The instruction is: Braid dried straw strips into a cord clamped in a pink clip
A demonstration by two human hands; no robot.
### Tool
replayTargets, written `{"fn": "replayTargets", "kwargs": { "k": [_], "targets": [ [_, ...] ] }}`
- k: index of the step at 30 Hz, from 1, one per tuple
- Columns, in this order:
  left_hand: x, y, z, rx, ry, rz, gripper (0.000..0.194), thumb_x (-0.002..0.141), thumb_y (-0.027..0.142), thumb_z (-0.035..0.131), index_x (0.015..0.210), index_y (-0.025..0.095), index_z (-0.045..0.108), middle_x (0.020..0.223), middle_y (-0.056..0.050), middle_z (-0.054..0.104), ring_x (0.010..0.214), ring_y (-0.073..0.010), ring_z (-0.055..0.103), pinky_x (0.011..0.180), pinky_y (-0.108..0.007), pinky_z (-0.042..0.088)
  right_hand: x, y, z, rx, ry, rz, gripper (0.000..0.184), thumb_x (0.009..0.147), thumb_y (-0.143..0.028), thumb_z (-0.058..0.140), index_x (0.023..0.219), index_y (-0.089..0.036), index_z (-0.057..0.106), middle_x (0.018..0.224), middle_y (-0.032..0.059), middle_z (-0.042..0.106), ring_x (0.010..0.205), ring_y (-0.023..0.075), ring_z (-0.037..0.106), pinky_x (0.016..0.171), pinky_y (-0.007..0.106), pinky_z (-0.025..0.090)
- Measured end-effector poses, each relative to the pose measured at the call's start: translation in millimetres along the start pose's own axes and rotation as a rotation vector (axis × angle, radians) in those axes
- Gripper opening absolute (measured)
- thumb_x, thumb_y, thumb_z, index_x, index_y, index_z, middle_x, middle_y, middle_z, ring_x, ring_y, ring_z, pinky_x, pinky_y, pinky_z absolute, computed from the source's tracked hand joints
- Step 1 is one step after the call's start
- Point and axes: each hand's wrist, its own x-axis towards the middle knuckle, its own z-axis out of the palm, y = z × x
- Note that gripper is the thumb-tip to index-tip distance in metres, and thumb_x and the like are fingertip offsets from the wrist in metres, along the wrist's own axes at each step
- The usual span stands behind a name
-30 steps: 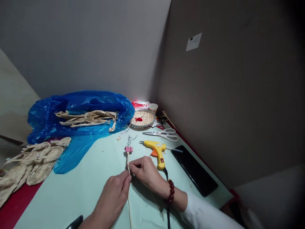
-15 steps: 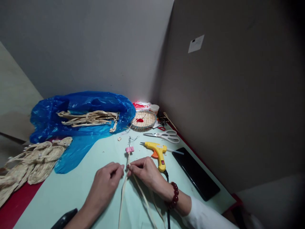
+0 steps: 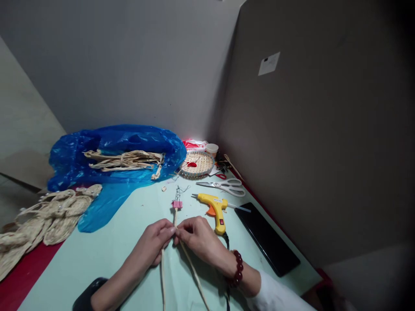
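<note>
Thin pale straw strands (image 3: 191, 268) run toward me across the light green table (image 3: 106, 255). A pink binder clip (image 3: 177, 204) grips their far end. My left hand (image 3: 154, 241) pinches the strands just below the clip, fingers closed. My right hand (image 3: 197, 238), with a dark red bead bracelet (image 3: 237, 268) on its wrist, pinches them from the other side. The fingertips of both hands meet at the strands. Two strands spread apart below my hands.
A yellow glue gun (image 3: 215, 205) lies just right of my hands, with white scissors (image 3: 227, 187) and a black phone (image 3: 267, 236) beyond. A round woven tray (image 3: 196, 164) sits at the back. A blue plastic bag (image 3: 113, 151) holds a straw bundle (image 3: 125, 160); woven straw pieces (image 3: 45, 216) lie left.
My left hand let go of the strands, opened beside them, and has now come back to pinch them against my right fingertips. The loose strands have spread apart below my hands.
</note>
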Motion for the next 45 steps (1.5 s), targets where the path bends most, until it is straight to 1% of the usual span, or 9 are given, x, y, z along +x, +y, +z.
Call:
{"fn": "replayTargets", "kwargs": {
  "k": [9, 14, 20, 27, 30, 35, 38, 41, 45],
  "targets": [
    [0, -1, -2.9, 0.148, 0.093, 0.140, 0.027, 0.075, 0.038, 0.060, 0.059, 0.018, 0.050, 0.057, 0.006, 0.043, 0.061, -0.0129, 0.036, 0.056, -0.024, 0.027, -14, -13, -2, -0.348, 0.087, -0.050, 0.024, 0.082, -0.015, 0.049, 0.058, -0.015, 0.054, 0.057, 0.0034, 0.057, 0.052, 0.0103, 0.036, 0.055, 0.027, 0.022],
    [0, -3, -3.6, 0.077, 0.033, 0.091, 0.031, 0.076, 0.042, 0.057, 0.058, 0.019, 0.048, 0.051, 0.009, 0.032, 0.053, -0.0108, 0.026, 0.051, -0.024, 0.019, -21, -18, -1, -0.464, 0.074, -0.142, 0.024, 0.085, -0.019, 0.045, 0.062, -0.018, 0.049, 0.062, 0.0021, 0.059, 0.051, 0.0103, 0.040, 0.054, 0.028, 0.023],
    [0, -1, -2.6, -0.097, -0.056, 0.032, 0.038, 0.073, 0.052, 0.060, 0.062, 0.020, 0.043, 0.051, 0.011, 0.031, 0.048, -0.0073, 0.022, 0.046, -0.022, 0.016, -29, -21, 10, -0.627, -0.037, -0.375, 0.011, 0.084, -0.018, 0.044, 0.085, -0.018, 0.055, 0.081, 0.0028, 0.063, 0.062, 0.0141, 0.052, 0.055, 0.029, 0.026],
    [-10, 7, -4.1, -0.217, -0.144, -0.043, 0.035, 0.077, 0.048, 0.061, 0.065, 0.019, 0.046, 0.049, 0.013, 0.029, 0.039, -0.0035, 0.012, 0.037, -0.020, 0.008, -31, -16, 19, -0.889, -0.171, -0.470, 0.014, 0.074, -0.019, 0.052, 0.086, -0.013, 0.058, 0.079, 0.0081, 0.065, 0.056, 0.0178, 0.053, 0.048, 0.032, 0.014],
    [-8, 4, -4.5, -0.220, -0.123, -0.037, 0.034, 0.074, 0.048, 0.066, 0.067, 0.019, 0.048, 0.046, 0.013, 0.030, 0.038, -0.0031, 0.016, 0.037, -0.019, 0.009, -28, -21, 9, -0.757, -0.129, -0.399, 0.014, 0.083, -0.025, 0.052, 0.075, -0.016, 0.059, 0.071, 0.0048, 0.066, 0.053, 0.0147, 0.052, 0.049, 0.031, 0.016],
    [-8, 2, -5.4, -0.215, -0.117, -0.021, 0.033, 0.074, 0.046, 0.067, 0.069, 0.019, 0.049, 0.045, 0.014, 0.028, 0.037, -0.0027, 0.015, 0.035, -0.018, 0.011, -12, -23, -15, -0.300, 0.206, -0.113, 0.026, 0.092, -0.033, 0.049, 0.081, -0.017, 0.066, 0.077, 0.0035, 0.068, 0.068, 0.0138, 0.058, 0.062, 0.025, 0.035],
    [-9, 4, -4.5, -0.204, -0.135, -0.010, 0.034, 0.072, 0.048, 0.067, 0.071, 0.018, 0.051, 0.045, 0.013, 0.033, 0.036, -0.0026, 0.019, 0.035, -0.018, 0.013, -3, -13, -15, 0.038, 0.009, 0.000, 0.022, 0.090, -0.035, 0.052, 0.095, -0.016, 0.063, 0.080, 0.0031, 0.067, 0.073, 0.0147, 0.061, 0.066, 0.023, 0.041],
    [-11, 5, -2.7, -0.170, -0.136, 0.010, 0.032, 0.075, 0.047, 0.064, 0.072, 0.016, 0.053, 0.050, 0.007, 0.048, 0.037, -0.0038, 0.029, 0.037, -0.018, 0.016, 0, -3, -5, 0.215, -0.232, 0.063, 0.021, 0.092, -0.033, 0.046, 0.089, -0.016, 0.058, 0.067, -0.0008, 0.060, 0.056, 0.0116, 0.057, 0.054, 0.021, 0.041],
    [-13, 6, -2.2, -0.112, -0.103, 0.016, 0.031, 0.075, 0.045, 0.063, 0.070, 0.016, 0.056, 0.046, 0.011, 0.037, 0.036, -0.0037, 0.024, 0.037, -0.019, 0.014, 1, 1, 1, 0.187, -0.213, 0.050, 0.018, 0.091, -0.028, 0.046, 0.079, -0.017, 0.054, 0.066, -0.0030, 0.054, 0.052, 0.0082, 0.046, 0.050, 0.019, 0.035]
  ]
}}
